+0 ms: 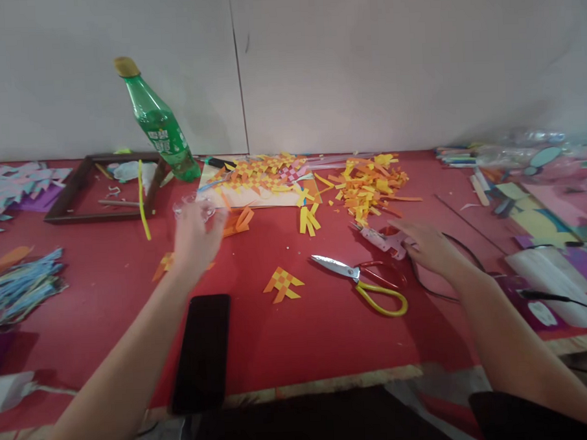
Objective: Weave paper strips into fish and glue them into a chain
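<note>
Meanwhile, white characters on the label of a green bottle (160, 128) with a gold-coloured cap, at the far left of a red table (279, 340), are the most prominent writing in the scene, though too blurred to read with certainty. On the right, a person's right hand (433, 245) reaches to the rear of a pink glue gun (384, 240), fingers extended over its handle end; whether they are closed around it cannot be told. The glue gun lies just beyond scissors (356, 274) with one red and one yellow handle. The left hand (199, 236), fingers curved, is at a clear plastic item (207, 207) near the bottle's base; whether it grips the item cannot be told.

Near the middle, an orange-and-yellow woven paper fish (281, 283) lies flat, left of the scissors. A black phone (202, 354), its screen dark and without visible text, rests at the near left edge. Beyond, more checkered woven pieces (262, 173) are heaped on a pale board (253, 198), with a pile of orange and yellow strips (370, 187) to their right. At far left, a yellow strip (143, 200) hangs over the rim of a dark tray (96, 218).
</note>
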{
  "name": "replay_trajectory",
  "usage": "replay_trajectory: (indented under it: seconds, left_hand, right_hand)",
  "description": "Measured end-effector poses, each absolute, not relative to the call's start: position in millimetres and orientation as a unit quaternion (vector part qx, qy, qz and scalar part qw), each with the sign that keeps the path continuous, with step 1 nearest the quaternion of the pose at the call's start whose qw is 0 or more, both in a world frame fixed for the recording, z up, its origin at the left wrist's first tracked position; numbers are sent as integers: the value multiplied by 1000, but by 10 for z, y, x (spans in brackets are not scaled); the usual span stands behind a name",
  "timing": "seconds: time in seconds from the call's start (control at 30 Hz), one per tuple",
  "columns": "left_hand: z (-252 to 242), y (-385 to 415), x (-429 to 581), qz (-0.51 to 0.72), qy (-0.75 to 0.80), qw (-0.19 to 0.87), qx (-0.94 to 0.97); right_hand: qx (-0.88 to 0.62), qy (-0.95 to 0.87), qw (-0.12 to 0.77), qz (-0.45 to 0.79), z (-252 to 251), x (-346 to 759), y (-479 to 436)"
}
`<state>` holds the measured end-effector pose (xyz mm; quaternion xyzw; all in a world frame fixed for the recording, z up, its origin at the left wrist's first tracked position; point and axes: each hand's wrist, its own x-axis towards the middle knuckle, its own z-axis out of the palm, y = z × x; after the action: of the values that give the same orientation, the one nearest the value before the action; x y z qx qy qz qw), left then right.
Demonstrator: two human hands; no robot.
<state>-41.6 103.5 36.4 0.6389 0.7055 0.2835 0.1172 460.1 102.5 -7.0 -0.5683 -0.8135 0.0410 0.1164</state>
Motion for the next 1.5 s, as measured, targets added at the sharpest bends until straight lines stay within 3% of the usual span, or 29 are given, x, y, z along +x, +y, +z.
replay_trajectory:
  seconds: [0.13,0.3,0.5,0.67,0.97,1.5]
  left_hand:
    - [329,456,147,194,609,219,737]
    - [191,178,488,165,608,238,739]
    - [125,283,439,231,568,330,718]
    - [-17,362,356,327,534,456,633]
    - [-17,468,177,422,536,587,435]
    - [64,392,269,461,565,566,386]
  right_hand:
    - [-556,-817,134,73,-63,4537,1082]
    - [-598,-771,217,29,150,4425,1012]
    - [-627,-697,347,28,406,3891,777]
    - [-551,-733,374,141,319,3224,583]
    - [-436,-781,422,148,45,2635,442]
    - [-350,-840,407,79,-76,2654,476]
